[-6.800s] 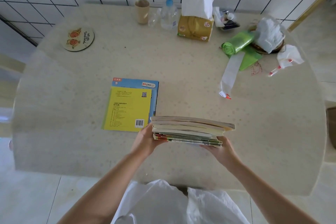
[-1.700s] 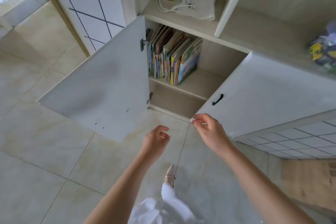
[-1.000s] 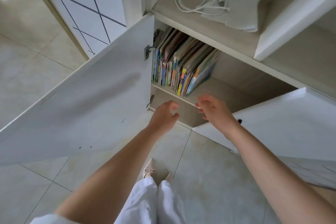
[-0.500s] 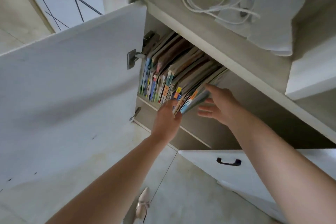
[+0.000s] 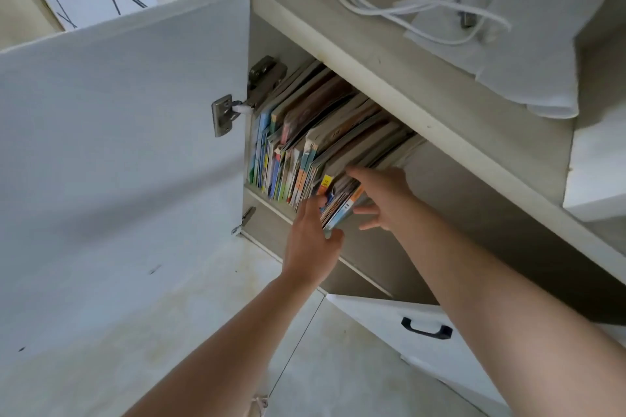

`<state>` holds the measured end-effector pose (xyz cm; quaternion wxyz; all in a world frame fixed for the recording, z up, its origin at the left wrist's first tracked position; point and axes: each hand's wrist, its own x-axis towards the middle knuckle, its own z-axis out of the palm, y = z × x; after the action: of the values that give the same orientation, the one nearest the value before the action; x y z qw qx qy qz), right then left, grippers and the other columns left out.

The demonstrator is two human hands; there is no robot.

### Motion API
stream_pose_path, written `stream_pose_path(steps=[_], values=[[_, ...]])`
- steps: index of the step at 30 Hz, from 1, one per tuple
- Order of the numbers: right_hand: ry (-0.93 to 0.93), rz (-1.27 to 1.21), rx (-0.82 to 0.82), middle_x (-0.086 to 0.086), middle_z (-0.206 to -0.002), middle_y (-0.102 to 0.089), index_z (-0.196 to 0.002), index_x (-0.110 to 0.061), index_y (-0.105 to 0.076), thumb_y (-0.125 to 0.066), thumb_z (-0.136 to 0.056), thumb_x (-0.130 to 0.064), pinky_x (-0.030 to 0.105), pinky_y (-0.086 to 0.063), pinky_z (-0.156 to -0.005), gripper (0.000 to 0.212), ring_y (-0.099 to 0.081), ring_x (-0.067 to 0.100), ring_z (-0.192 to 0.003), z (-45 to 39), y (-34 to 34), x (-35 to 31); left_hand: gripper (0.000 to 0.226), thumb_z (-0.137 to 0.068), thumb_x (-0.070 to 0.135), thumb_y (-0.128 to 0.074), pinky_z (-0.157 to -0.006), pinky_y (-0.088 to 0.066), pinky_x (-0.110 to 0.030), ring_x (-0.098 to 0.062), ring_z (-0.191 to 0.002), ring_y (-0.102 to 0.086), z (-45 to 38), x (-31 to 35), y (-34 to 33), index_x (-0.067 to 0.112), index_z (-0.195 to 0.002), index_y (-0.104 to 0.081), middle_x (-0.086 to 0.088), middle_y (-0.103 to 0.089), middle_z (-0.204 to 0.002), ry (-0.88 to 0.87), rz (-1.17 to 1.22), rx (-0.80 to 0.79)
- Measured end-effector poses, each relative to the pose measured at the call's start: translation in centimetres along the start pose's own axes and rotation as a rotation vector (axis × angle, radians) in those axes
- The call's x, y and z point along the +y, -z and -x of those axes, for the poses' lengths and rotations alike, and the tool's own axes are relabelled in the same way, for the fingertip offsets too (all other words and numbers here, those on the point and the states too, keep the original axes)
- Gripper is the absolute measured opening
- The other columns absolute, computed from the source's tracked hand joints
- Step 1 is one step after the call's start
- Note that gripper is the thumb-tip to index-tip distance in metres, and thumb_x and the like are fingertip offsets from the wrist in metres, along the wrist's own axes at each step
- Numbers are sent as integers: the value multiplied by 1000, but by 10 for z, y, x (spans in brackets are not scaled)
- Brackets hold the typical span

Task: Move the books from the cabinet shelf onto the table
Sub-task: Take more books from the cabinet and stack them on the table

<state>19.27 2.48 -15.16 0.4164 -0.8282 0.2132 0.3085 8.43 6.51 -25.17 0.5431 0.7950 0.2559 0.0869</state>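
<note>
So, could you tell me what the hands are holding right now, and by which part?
Both hold the rightmost few books on the shelf by their lower front corners: the left hand grips from the left and below, the right hand lies against the right side.

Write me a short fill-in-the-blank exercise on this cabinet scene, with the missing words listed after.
1. The books stand on a shelf behind the open cabinet ____.
2. Both hands reach for the books at the ____ end of the row.
3. On the surface above the books lies a coiled white ____.
4. The lower door has a ____ handle.

Missing words: door; right; cable; black
</note>
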Motion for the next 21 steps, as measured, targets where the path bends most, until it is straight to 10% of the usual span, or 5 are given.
stream_pose_path(steps=[13, 17, 21], values=[[-9, 196, 2, 9, -85, -71, -111, -8, -50, -75, -78, -20, 57, -47, -95, 43, -72, 22, -63, -9, 15, 0, 69, -81, 6, -66, -88, -56, -33, -25, -110, -62, -13, -4, -24, 17, -143, -36, -5, -54, -136, -106, -51, -101], [66, 228, 72, 12, -100, -71, -112, -8, -52, -77, -73, -31, 30, -50, -62, 51, -71, 21, -79, -19, 16, 13, 55, -80, 17, -72, -81, -56, -30, -24, -97, -67, -31, -12, -38, 13, -131, -52, -7, -67, -116, -115, -71, -37], [179, 263, 174, 11, -98, -66, -97, -6, -51, -70, -76, -35, 40, -57, -80, 41, -67, 25, -88, -24, 17, 28, 47, -74, 24, -79, -69, -49, -21, -22, -84, -70, -37, -23, -50, 12, -117, -63, -5, -73, -99, -136, -57, 59]])
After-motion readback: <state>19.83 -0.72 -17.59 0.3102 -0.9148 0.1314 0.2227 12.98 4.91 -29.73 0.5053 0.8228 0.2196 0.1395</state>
